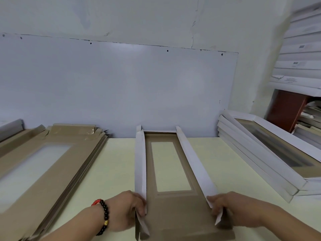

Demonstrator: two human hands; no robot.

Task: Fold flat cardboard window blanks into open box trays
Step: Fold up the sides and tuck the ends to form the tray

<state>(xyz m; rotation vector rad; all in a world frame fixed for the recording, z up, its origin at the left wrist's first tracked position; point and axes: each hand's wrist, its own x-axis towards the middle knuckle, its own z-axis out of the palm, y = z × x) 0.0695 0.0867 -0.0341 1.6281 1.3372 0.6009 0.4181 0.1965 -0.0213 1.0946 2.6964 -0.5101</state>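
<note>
Holding the near ends of the two long side walls, the left hand (pixel 129 210) and the right hand (pixel 231 210) stand on either side of the cardboard blank (pixel 177 213) that is being folded. The left hand's fingers are curled round the left wall (pixel 140 164) and the small white tab below it; the right hand pinches the right wall (pixel 192 162) together with its tab. Both walls are already raised, white face outward.

The blank lies straight ahead between the two hands, on the pale table (pixel 118 162), and its long axis runs away from the person toward the wall board. Its window (pixel 171 166) is beyond the fingers, and the far end wall seems to be up. Both hands are equally near to the near end, which is still flat, so I think the next fold is there.

Beyond the left hand lies a stack of flat blanks (pixel 52 162). Beyond the right hand lean finished trays (pixel 260 153).
</note>
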